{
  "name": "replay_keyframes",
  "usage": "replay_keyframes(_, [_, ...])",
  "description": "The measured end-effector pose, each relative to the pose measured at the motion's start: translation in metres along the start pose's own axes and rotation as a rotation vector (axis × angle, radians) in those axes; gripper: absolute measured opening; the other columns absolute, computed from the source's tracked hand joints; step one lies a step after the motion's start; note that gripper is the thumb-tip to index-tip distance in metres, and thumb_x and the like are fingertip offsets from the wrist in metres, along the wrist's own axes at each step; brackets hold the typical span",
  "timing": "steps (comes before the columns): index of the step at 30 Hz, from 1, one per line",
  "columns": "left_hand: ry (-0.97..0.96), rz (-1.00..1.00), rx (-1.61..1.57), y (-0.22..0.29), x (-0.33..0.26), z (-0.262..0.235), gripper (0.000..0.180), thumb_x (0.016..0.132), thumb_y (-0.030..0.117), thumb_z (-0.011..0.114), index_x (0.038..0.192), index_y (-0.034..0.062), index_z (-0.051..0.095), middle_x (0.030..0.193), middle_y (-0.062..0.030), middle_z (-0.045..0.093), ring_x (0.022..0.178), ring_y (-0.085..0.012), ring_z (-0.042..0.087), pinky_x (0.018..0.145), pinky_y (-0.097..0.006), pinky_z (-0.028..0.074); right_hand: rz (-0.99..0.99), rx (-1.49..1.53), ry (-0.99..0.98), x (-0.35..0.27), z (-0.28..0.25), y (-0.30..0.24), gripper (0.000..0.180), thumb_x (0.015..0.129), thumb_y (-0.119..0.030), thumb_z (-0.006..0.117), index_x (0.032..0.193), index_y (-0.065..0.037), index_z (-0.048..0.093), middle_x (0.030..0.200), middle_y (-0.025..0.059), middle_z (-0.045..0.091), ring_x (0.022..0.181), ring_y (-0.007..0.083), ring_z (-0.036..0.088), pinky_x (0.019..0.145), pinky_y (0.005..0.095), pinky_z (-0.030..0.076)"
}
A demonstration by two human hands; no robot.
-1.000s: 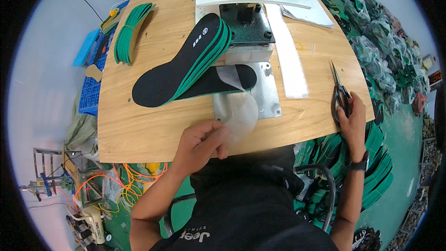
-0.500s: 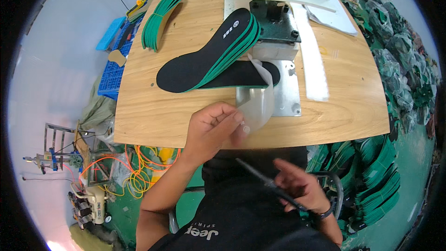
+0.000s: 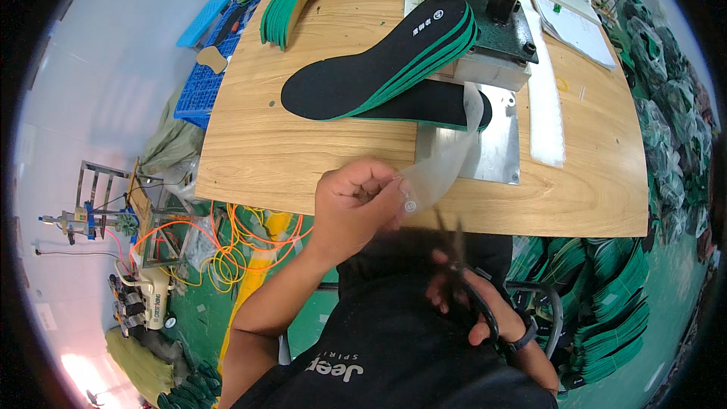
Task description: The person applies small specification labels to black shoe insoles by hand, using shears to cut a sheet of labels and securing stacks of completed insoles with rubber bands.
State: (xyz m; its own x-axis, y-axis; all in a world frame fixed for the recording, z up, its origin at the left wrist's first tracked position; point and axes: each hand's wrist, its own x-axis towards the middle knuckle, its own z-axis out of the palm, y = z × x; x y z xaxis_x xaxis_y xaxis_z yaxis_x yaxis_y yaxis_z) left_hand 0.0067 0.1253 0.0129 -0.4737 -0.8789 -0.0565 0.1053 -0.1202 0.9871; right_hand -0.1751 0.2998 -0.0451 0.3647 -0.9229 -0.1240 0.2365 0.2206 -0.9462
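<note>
A translucent film strip (image 3: 444, 169) with a small round printed mark is pinched at its near end by my left hand (image 3: 354, 204). Its far end lies over the heel of a black insole (image 3: 432, 101) with a green edge. Beneath that heel is a metal plate (image 3: 500, 153). My right hand (image 3: 488, 307) has its fingers in the handles of black-handled scissors (image 3: 457, 246); the blades are blurred and apart, just below the strip's held end. A fanned stack of black and green insoles (image 3: 356, 68) rests partly on the single insole.
A press (image 3: 503, 19) stands at the back of the wooden table (image 3: 273, 159). Banded green insoles (image 3: 291, 4) lie back left, beside a blue crate (image 3: 198, 91). A white strip (image 3: 547, 117) and papers (image 3: 579, 34) lie right. Insole piles (image 3: 606, 310) stand below the table's right side.
The scissors have come up toward the strip, and their blades have parted. My left hand keeps its pinch on the strip. The view has shifted, so the table things sit higher and more rightward.
</note>
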Motion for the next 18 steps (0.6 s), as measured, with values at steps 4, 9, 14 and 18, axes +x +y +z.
replay_keyframes(4, [-0.015, -0.01, -0.034, -0.005, -0.004, 0.005, 0.004, 0.086, 0.0, 0.061, 0.084, -0.0004, 0.057, 0.065, -0.0021, 0.059, 0.053, -0.0044, 0.052, 0.046, -0.018, 0.04, -0.038, -0.175, -0.004, 0.021, 0.008, -0.027, 0.063, 0.071, -0.021, 0.068, 0.128, -0.003, 0.047, 0.082, 0.0075, 0.064, 0.075, 0.0219, 0.06, 0.083, 0.0341, 0.047])
replay_keyframes(9, [-0.023, -0.036, 0.147, 0.0, -0.014, 0.003, 0.008, 0.086, -0.002, 0.058, 0.078, -0.0003, 0.056, 0.062, -0.0043, 0.059, 0.048, -0.0071, 0.053, 0.043, -0.019, 0.041, 0.077, -0.097, 0.305, 0.01, 0.005, -0.024, 0.045, 0.072, -0.024, 0.065, 0.109, -0.001, 0.059, 0.07, 0.0047, 0.062, 0.06, 0.0175, 0.058, 0.068, 0.0285, 0.048])
replay_keyframes(14, [-0.075, -0.051, 0.33, -0.001, -0.01, -0.011, 0.009, 0.084, -0.001, 0.06, 0.077, 0.0001, 0.056, 0.079, -0.008, 0.063, 0.067, -0.0091, 0.06, 0.055, -0.021, 0.046, -0.208, -0.278, 0.841, -0.046, -0.005, -0.016, 0.065, 0.077, -0.046, 0.063, 0.114, 0.007, 0.056, 0.059, 0.0013, 0.054, 0.047, 0.0069, 0.047, 0.045, 0.0184, 0.034])
replay_keyframes(18, [-0.151, 0.592, 0.744, -0.015, 0.025, 0.016, 0.002, 0.084, 0.001, 0.058, 0.083, 0.0011, 0.059, 0.11, -0.0157, 0.058, 0.096, -0.0192, 0.058, 0.072, -0.032, 0.05, -0.153, -0.548, 1.222, -0.072, -0.049, -0.062, 0.035, 0.078, -0.005, 0.066, 0.112, 0.001, 0.06, 0.08, 0.0061, 0.065, 0.066, 0.0076, 0.055, 0.054, 0.0194, 0.039])
